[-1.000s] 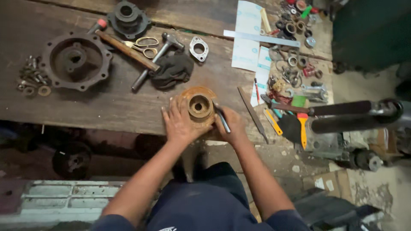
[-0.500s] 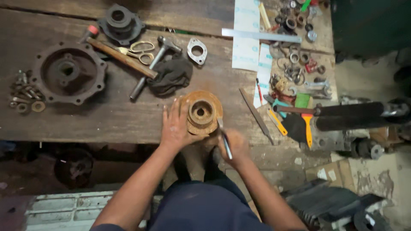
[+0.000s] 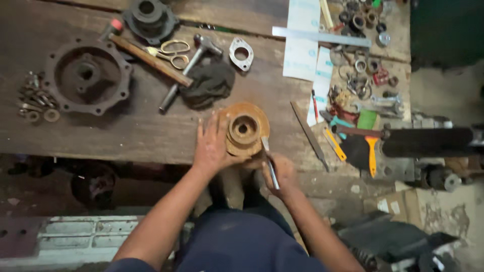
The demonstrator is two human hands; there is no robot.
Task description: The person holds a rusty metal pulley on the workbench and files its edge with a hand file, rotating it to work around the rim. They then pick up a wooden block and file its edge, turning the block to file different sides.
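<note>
Partly hidden under the left hand: the near-left rim of the rusty orange round flanged metal part with a raised central hub. Cut off at the top edge: the dark cast metal hub piece. Too small and jumbled to tell apart: the scatter of rings, washers and small fittings at the far right of the worn dark wooden workbench.

Left hand spread wide and flat, fingers splayed, palm pressed against the flanged part's left side, holding it at the bench's near edge. Right hand closed around the handle of a slim grey metal scraping tool, blade tip touching the part's lower-right rim.

Both forearms reaching forward from the bottom of the view, converging on the part; left wrist straight, right wrist bent inward, tool pointing up and slightly left.

Further back on the bench: a large dark round housing with bolt holes, a wooden-handled hammer, scissors with pale loops, a crumpled dark rag, a yellow-handled tool.
</note>
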